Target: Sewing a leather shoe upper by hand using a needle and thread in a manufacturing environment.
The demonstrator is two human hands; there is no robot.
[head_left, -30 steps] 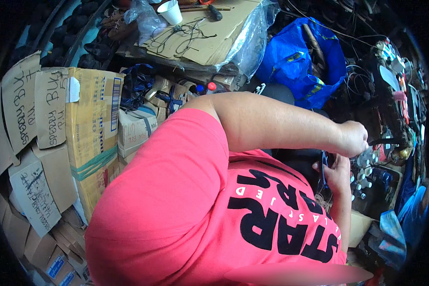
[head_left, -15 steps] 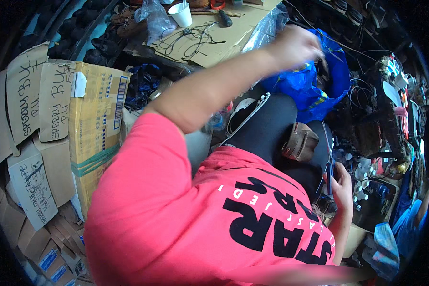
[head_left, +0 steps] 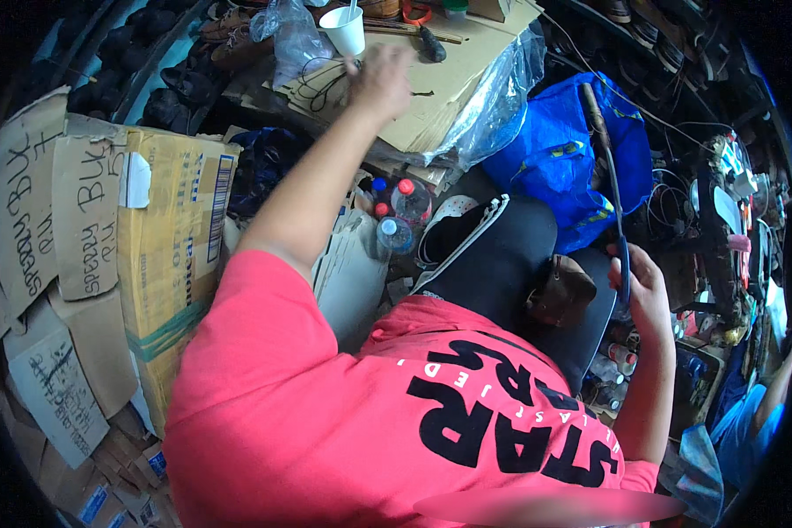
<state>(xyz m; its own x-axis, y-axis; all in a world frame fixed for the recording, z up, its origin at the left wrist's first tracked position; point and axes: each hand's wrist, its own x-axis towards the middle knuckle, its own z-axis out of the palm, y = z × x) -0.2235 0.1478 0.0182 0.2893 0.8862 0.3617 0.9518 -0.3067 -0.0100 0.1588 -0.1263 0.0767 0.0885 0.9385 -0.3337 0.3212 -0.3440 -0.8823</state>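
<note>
reaching left hand curled over cluttered cardboard sheets, right hand gripping blue tool

Shirt: short-sleeved tee, bright coral pink, plain knit, fills lower half of view.
Print: large black block lettering across chest, seen upside down; smaller white lettering above it, also inverted.
Left sleeve: ends above elbow, hem plain; forearm bare below it.
Right sleeve: edge only, near lower right; forearm bare.
Trousers: dark, near black, smooth fabric over lap and thigh.
Left hand: bare, no glove, no ring or watch discernible.
Right hand: bare, no glove; wrist without band.
Lower edge: blurred pink strip over shirt, detail not readable.
</note>
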